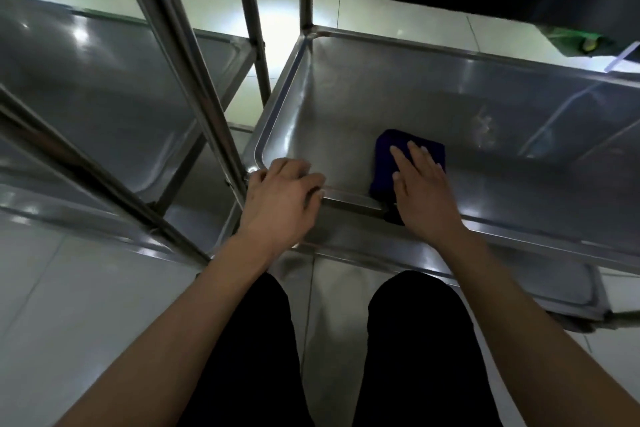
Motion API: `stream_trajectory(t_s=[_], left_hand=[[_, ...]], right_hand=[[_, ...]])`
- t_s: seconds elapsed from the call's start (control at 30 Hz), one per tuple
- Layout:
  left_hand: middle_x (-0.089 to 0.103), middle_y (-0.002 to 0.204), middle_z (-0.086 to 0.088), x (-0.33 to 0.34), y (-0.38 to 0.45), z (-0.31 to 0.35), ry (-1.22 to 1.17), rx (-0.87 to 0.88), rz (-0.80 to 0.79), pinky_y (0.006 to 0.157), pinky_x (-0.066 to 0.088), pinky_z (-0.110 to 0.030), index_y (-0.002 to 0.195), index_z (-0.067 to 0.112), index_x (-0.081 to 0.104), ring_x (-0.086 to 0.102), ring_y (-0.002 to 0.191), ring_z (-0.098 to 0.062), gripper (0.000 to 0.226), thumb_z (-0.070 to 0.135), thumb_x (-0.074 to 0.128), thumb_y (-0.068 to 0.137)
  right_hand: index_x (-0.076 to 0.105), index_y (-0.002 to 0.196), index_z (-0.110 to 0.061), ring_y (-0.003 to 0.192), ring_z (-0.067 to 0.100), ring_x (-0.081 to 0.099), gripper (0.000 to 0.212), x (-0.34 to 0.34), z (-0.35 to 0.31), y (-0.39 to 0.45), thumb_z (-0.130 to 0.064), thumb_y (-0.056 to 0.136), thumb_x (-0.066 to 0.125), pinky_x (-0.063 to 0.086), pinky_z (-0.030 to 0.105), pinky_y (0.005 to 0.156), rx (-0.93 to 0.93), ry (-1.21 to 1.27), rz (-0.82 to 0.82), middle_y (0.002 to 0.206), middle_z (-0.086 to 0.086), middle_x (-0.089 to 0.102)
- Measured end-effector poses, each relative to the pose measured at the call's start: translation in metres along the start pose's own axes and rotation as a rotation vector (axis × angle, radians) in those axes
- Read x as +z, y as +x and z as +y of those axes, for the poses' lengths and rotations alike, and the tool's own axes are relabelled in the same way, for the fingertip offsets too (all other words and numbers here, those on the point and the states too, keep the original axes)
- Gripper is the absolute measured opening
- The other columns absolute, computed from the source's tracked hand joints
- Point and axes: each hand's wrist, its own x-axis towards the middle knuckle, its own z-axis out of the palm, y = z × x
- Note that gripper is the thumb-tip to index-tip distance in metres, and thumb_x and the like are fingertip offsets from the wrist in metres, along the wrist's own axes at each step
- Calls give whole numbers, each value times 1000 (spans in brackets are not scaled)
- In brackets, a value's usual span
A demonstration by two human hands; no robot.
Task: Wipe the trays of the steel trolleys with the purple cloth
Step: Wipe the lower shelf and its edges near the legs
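Right hand (424,191) flat — purple cloth (398,146)

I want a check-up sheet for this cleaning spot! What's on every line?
Surface: steel tray, shiny, faint smudge toward the far right.
Job's things: purple cloth folded, lying in the tray near its front rim.
Clutter: green item under the upper shelf, unclear what.
Hands: right hand pressing flat on the cloth; left hand curled over the tray's front corner rim.
Cables: nothing seen.
Surroundings: second trolley to the left, pale tiled floor.
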Motion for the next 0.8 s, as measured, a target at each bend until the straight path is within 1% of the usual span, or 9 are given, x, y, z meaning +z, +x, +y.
stream_trajectory(t_s=[0.1, 0.17, 0.27, 0.37, 0.43, 0.53, 0.6, 0.73, 0.8], left_hand=[[61, 109, 2, -7, -9, -9, -1, -105, 104, 84, 49, -41, 107, 26, 72, 55, 109, -24, 20, 33, 60, 92], [60, 104, 0, -6, -15, -10, -21, -171, 86, 76, 55, -42, 105, 20, 73, 55, 106, -25, 20, 30, 59, 94], [59, 101, 0, -3, -22, -11, -15, -164, 82, 70, 57, -44, 101, 18, 74, 57, 101, -24, 18, 27, 60, 94], [62, 100, 1, -4, -24, -15, 12, -116, 122, 71, 54, -39, 99, 18, 77, 63, 93, -25, 17, 26, 64, 91], [63, 100, 1, -4, -24, -18, 43, -88, 139, 76, 50, -38, 98, 19, 78, 63, 92, -25, 17, 25, 65, 89], [62, 103, 3, -3, -24, -22, 84, -80, 141, 85, 42, -41, 99, 24, 78, 57, 104, -25, 17, 28, 66, 87], [61, 109, 3, -2, -26, -24, 96, -91, 126, 87, 43, -43, 102, 28, 77, 55, 108, -26, 20, 30, 66, 86], [63, 115, 4, -1, -30, -29, 41, -88, 122, 80, 48, -36, 106, 26, 76, 62, 98, -23, 24, 28, 66, 86], [66, 116, 6, 0, -31, -32, 13, -99, 137, 78, 51, -33, 107, 24, 77, 65, 98, -21, 26, 26, 66, 84]], right_hand=[[18, 158, -24, 153, 22, 2, 51, 1, -1, 0, -26, 108, 26, 4, 40, 123, 2, -14, 12, 166, 6, 7], [18, 158, -24, 153, 23, 1, 51, 3, -1, 1, -26, 108, 26, 4, 41, 123, 3, -14, 13, 167, 6, 6], [16, 158, -25, 153, 22, 0, 51, 5, -7, 3, -27, 108, 25, 3, 40, 124, 10, -23, 4, 167, 5, 3], [14, 158, -25, 153, 23, -2, 52, 9, -23, 9, -26, 108, 24, 3, 41, 124, -8, -35, -16, 167, 6, 2], [13, 158, -26, 153, 23, -3, 52, 15, -40, 15, -27, 108, 23, 3, 42, 124, -54, -24, -29, 167, 6, 1], [15, 158, -27, 153, 22, -2, 52, 27, -68, 29, -28, 107, 25, 2, 42, 124, -118, 14, -45, 167, 5, 2], [18, 158, -28, 153, 21, -1, 52, 34, -87, 40, -29, 107, 26, 0, 42, 123, -153, 49, -74, 167, 5, 3], [24, 156, -29, 153, 21, 3, 50, 43, -122, 63, -31, 106, 26, 2, 43, 123, -231, 108, -117, 166, 3, 9], [24, 156, -31, 153, 20, 4, 51, 45, -134, 73, -31, 106, 26, 2, 43, 123, -271, 111, -146, 166, 1, 11]])
